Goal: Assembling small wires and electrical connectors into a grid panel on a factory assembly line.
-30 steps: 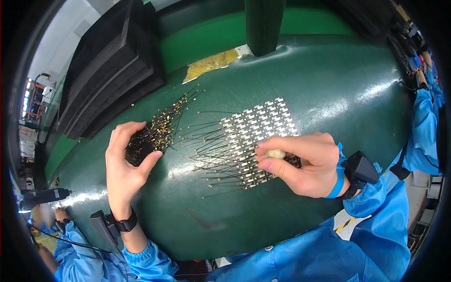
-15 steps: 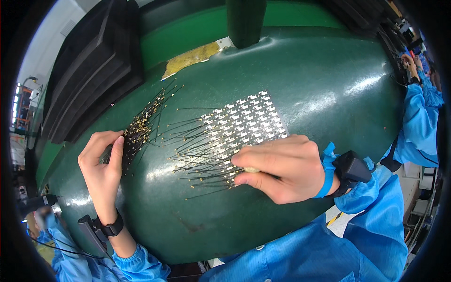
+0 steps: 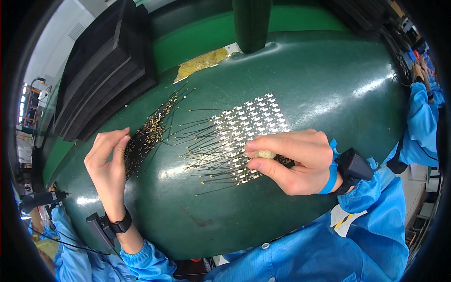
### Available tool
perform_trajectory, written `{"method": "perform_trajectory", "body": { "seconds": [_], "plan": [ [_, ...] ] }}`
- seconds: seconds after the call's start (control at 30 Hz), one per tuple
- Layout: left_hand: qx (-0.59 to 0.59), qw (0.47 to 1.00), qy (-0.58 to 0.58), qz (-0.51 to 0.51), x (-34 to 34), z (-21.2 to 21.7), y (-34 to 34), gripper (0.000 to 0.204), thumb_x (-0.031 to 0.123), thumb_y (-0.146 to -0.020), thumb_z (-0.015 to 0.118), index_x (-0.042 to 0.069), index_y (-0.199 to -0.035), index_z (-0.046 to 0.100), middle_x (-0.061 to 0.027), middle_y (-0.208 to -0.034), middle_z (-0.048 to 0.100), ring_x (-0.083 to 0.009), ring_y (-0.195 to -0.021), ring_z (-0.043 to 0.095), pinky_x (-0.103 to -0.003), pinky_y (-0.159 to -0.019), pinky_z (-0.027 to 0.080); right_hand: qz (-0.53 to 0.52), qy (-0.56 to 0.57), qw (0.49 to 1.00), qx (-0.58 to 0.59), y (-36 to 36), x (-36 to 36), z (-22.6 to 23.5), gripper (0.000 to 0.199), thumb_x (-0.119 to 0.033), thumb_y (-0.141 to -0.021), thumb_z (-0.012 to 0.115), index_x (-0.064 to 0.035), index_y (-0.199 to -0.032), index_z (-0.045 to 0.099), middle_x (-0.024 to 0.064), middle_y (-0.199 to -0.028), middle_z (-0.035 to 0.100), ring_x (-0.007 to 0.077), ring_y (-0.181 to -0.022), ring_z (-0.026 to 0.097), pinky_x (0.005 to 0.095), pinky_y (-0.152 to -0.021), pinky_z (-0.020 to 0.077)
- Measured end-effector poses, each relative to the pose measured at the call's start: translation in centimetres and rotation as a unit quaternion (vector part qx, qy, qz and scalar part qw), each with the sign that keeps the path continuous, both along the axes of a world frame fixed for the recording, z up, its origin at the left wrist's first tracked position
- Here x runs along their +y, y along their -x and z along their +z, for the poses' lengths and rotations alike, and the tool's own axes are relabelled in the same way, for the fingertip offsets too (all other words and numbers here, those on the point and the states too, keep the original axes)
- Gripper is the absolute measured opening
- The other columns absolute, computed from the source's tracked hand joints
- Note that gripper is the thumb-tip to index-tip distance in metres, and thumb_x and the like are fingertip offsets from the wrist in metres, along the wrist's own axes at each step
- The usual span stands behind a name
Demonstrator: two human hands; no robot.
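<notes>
A white panel of small circuit boards point(image 3: 256, 113) lies on the green mat, with many thin black cables point(image 3: 202, 136) with gold ends reaching out from its left side. My right hand point(image 3: 296, 160) is over the panel's lower right part, thumb and fingers closed around a pale yellow rounded thing point(image 3: 266, 154); its kind is unclear, and the hand hides part of the panel. To the left lies a dense bundle of loose black cables point(image 3: 150, 134) with gold tips. My left hand point(image 3: 108, 160) is at this bundle's left edge, thumb and forefinger pinched together; whatever lies between them is too small to see.
Black stacked trays point(image 3: 101, 70) stand at the back left. A dark green post point(image 3: 252, 23) rises at the back beside a torn yellow patch point(image 3: 202, 63). A dark pointed tool point(image 3: 42, 199) sits at the left edge. A person in a blue sleeve point(image 3: 413, 127) is on the right.
The whole view has shifted slightly. My left fingertips have drawn back a little from the loose cables. More of the pale yellow thing shows in my right hand, which stays over the panel.
</notes>
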State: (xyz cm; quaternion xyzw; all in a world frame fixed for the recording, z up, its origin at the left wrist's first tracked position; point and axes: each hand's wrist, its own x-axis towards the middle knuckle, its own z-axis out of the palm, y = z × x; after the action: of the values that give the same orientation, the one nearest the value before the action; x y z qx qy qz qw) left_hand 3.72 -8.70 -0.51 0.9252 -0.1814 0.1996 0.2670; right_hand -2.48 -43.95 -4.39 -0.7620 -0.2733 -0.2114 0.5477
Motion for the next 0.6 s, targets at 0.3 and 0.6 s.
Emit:
{"method": "perform_trajectory", "body": {
  "seconds": [0.3,0.6],
  "plan": [
    [-0.018,0.988,0.041,-0.15,-10.0,1.0,5.7,0.033,-0.01,-0.073,0.088,0.0,-0.105,0.081,-0.0115,-0.09,0.071,-0.0273,-0.08,0.069,-0.036,-0.068,0.056,0.008,0.088,0.994,-0.072,-0.1,0.4,0.3,0.033,0.0,-0.081,0.088,-0.0007,-0.113,0.08,0.0082,-0.088,0.076,0.0229,-0.069,0.074,0.0338,-0.055,0.0583],
    [-0.006,0.974,0.083,-0.213,-11.2,-0.8,6.0,0.037,-0.005,-0.072,0.091,0.0,-0.106,0.08,-0.0102,-0.089,0.07,-0.0274,-0.078,0.066,-0.037,-0.065,0.053,0.039,0.097,0.989,-0.109,-0.2,0.2,-0.5,0.034,0.0,-0.079,0.086,-0.0005,-0.113,0.079,0.0105,-0.094,0.073,0.0207,-0.068,0.073,0.032,-0.054,0.0571]
  ]
}}
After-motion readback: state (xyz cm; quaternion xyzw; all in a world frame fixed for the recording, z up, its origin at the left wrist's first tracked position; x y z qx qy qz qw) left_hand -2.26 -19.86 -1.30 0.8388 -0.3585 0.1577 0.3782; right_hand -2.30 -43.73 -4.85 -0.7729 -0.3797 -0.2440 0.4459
